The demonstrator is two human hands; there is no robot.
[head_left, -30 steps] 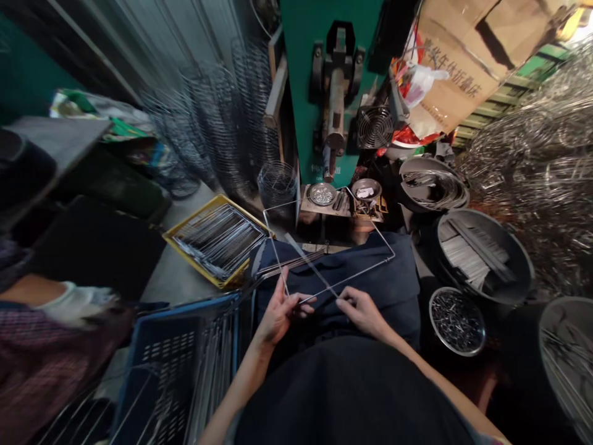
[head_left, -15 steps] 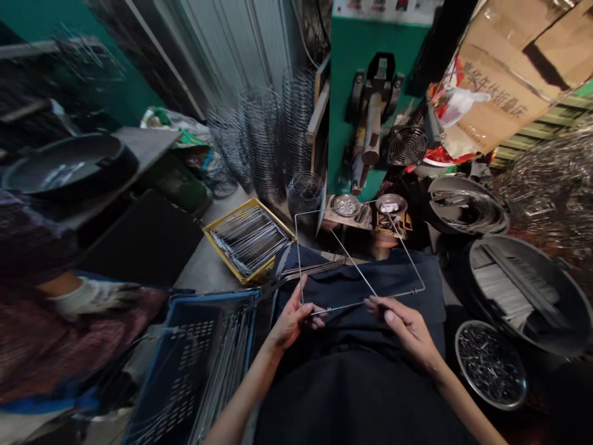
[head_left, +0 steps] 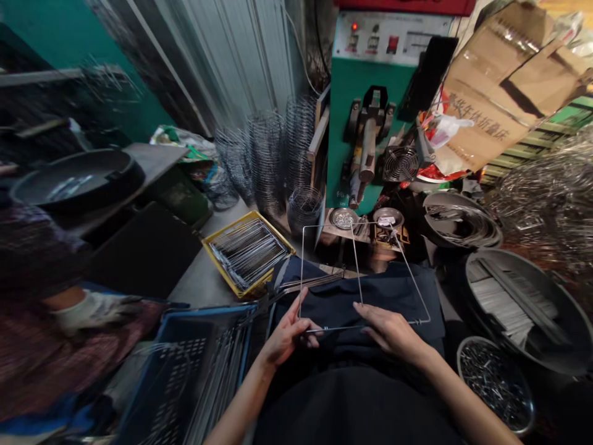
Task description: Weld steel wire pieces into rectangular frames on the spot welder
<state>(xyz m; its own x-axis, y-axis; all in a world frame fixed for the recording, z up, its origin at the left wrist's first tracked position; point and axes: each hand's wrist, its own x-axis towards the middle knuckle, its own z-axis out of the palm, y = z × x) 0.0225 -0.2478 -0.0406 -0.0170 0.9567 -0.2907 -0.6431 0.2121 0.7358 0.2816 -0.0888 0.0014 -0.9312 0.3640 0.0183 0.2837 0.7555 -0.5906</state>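
Observation:
A thin rectangular wire frame is held out over my lap, with a straight wire rod (head_left: pixel 356 262) crossing its middle from far side to near side. My left hand (head_left: pixel 288 335) grips the near left corner between thumb and fingers, its index finger stretched along the left side wire (head_left: pixel 302 259). At the near end of the middle rod is my right hand (head_left: pixel 393 329), fingers closed around where the rod meets the near wire. That joint is hidden by the fingers. Small coils of wire (head_left: pixel 419 321) show on the near wire toward the right corner.
Ahead stands a green machine (head_left: pixel 343 123) with metal electrode arms. Left are a yellow crate (head_left: pixel 217 259) of wire pieces, a blue crate (head_left: pixel 171 346) of rods and a co-worker's gloved hand (head_left: pixel 90 309). Basins (head_left: pixel 569 364) of metal parts stand right.
The middle rod has swung from a slant to nearly straight across the frame. My right hand has turned flatter over its near end. The whole view has tilted up a little.

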